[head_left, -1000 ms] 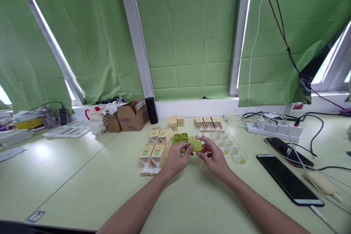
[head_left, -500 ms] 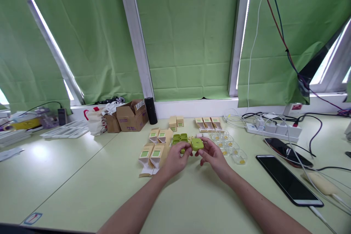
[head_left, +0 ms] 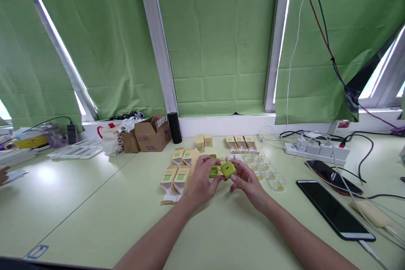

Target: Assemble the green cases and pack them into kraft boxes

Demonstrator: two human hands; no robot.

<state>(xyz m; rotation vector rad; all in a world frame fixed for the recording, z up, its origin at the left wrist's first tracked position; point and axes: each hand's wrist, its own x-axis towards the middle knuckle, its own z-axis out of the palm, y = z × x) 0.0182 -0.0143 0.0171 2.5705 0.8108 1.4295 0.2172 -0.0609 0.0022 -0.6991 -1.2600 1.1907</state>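
Observation:
My right hand (head_left: 249,182) grips a small rounded green case (head_left: 228,169) at its right side, with thumb and fingers bent around the edge. A short dark slot shows on the face turned toward me. My left hand (head_left: 204,177) curls in from the left, thumb and forefinger at the case's left edge. Behind my left hand sit several green square pieces (head_left: 214,171), partly covered by it. Flattened kraft boxes with green labels (head_left: 181,177) lie left of my hands. On the right are clear plastic covers with yellow spots (head_left: 277,184).
More small boxes (head_left: 239,143) stand behind. A phone (head_left: 333,209), a second phone (head_left: 333,176) and a power strip (head_left: 316,152) with cables lie right. A cardboard carton (head_left: 152,135) and black cylinder (head_left: 174,128) stand back left. Another person's hand (head_left: 4,175) shows at the left edge.
The green case has been turned, so its slotted face now shows. My left hand has opened wider and moved up slightly. Another person's hand has appeared at the far left.

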